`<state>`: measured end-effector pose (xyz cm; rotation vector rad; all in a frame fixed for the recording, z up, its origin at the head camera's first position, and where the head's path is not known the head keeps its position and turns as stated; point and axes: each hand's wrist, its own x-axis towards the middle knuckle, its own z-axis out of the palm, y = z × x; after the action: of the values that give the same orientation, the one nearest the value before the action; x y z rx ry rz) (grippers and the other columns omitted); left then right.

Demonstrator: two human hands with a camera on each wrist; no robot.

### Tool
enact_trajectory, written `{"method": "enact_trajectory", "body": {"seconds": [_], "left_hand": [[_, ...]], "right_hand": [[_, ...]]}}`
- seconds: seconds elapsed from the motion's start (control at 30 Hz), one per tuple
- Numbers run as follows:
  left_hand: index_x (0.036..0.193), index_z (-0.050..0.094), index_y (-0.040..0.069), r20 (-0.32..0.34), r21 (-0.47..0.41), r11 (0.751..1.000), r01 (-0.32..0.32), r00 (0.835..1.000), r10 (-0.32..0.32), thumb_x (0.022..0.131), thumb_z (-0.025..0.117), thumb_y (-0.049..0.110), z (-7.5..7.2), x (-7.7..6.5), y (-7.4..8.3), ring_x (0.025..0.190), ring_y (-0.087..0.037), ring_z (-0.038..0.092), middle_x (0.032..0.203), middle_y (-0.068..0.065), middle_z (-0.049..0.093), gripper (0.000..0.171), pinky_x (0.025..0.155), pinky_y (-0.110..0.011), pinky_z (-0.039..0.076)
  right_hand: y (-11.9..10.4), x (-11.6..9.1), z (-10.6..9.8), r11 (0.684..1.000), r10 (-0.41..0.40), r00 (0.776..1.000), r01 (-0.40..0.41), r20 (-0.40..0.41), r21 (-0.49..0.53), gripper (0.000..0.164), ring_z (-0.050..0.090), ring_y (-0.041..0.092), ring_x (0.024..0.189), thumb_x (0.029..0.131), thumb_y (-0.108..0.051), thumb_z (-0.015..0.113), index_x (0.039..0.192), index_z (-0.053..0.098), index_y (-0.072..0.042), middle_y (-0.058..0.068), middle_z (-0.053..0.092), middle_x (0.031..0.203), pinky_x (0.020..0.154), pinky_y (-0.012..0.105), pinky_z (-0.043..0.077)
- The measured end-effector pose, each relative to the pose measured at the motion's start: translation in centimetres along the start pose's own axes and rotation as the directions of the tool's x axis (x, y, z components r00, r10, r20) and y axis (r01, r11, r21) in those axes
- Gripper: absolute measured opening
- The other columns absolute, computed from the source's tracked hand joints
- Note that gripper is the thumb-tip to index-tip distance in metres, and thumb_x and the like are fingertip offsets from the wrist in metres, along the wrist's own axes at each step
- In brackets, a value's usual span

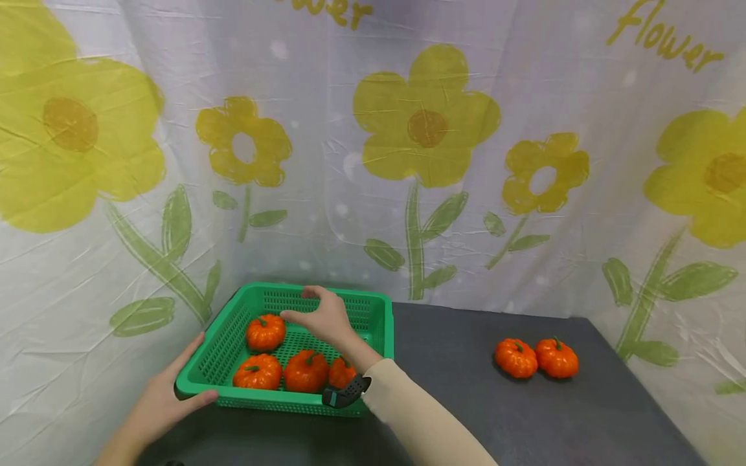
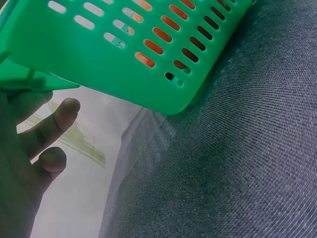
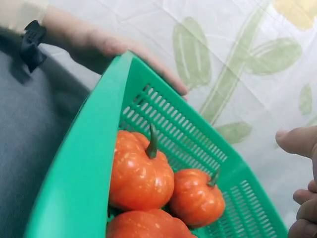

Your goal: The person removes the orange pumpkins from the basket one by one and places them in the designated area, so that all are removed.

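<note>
Pumpkins [image 1: 305, 372]: four inside the basket [image 1: 262, 397]; likely light and firm, perhaps slippery with that gloss; best held round the ribbed sides, as stems [image 3: 152, 143] look breakable.
Basket: green slotted plastic, probably stiff; best taken by the rim [image 3: 81, 148].
Right hand [image 1: 323, 320]: above the basket's inside, thumb and fingers apart, nothing between them.
Left hand [image 1: 160, 402]: at the basket's near left corner, fingers and thumb spread along the rim.
Other pumpkins [image 1: 516, 358]: two, side by side, right of the basket.
Table [image 1: 443, 388]: dark, woven-looking, under the basket.
Curtain [image 1: 326, 246]: creased, flower-printed, behind the basket.

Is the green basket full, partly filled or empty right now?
Partly filled: at least four orange pumpkins sit in the green basket, with bare floor showing.
</note>
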<state>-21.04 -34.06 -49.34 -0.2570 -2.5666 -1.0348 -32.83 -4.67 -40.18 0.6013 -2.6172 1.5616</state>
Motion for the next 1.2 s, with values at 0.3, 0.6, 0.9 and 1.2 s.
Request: {"method": "enact_trajectory", "body": {"seconds": [0.3, 0.6, 0.9, 1.2], "left_hand": [[0.171, 0.021, 0.016, 0.023, -0.005, 1.0, 0.023, 0.999, -0.023, 0.083, 0.089, 0.027, -0.1, 0.1, 0.1, 0.127, -0.063, 0.053, 0.152, -0.041, 0.046, 0.112, 0.092, -0.077, 0.047], [0.17, 0.023, 0.014, 0.022, -0.001, 1.0, 0.024, 0.999, -0.024, 0.082, 0.09, 0.028, -0.1, 0.0, 0.0, 0.129, -0.062, 0.052, 0.153, -0.04, 0.046, 0.111, 0.093, -0.078, 0.046], [0.172, 0.02, 0.018, 0.028, -0.001, 0.999, 0.032, 0.999, -0.032, 0.083, 0.089, 0.029, -0.4, -0.1, 0.1, 0.128, -0.063, 0.052, 0.153, -0.041, 0.045, 0.113, 0.092, -0.078, 0.047], [0.17, 0.024, 0.014, 0.027, 0.014, 1.0, 0.02, 0.999, -0.02, 0.082, 0.09, 0.03, -0.3, 0.0, 0.2, 0.127, -0.064, 0.053, 0.153, -0.041, 0.045, 0.112, 0.093, -0.078, 0.047]], "right_hand": [[0.2, 1.0, 1.4, 0.996, 0.07, 0.996, -0.067, -0.05, 0.062, 0.066, 0.061, 0.03, 0.129, 0.091, -0.038, 0.086, 0.144, 0.064, -0.008, 0.006, 0.069, 0.137, 0.101, 0.047, 0.056], [0.8, 1.8, 2.6, 0.994, 0.061, 0.996, -0.055, -0.066, 0.097, 0.061, 0.06, 0.035, 0.132, 0.093, -0.032, 0.084, 0.144, 0.063, -0.004, 0.011, 0.068, 0.139, 0.102, 0.05, 0.055], [1.7, 2.7, 4.1, 0.991, 0.111, 0.992, -0.106, -0.061, 0.076, 0.065, 0.061, 0.03, 0.129, 0.09, -0.037, 0.086, 0.144, 0.065, -0.008, 0.007, 0.069, 0.138, 0.1, 0.047, 0.056], [2.0, 2.7, 4.3, 0.993, 0.118, 0.993, -0.118, 0.027, -0.006, 0.058, 0.062, 0.029, 0.127, 0.09, -0.034, 0.087, 0.139, 0.068, -0.009, 0.006, 0.069, 0.137, 0.098, 0.044, 0.058]]}}
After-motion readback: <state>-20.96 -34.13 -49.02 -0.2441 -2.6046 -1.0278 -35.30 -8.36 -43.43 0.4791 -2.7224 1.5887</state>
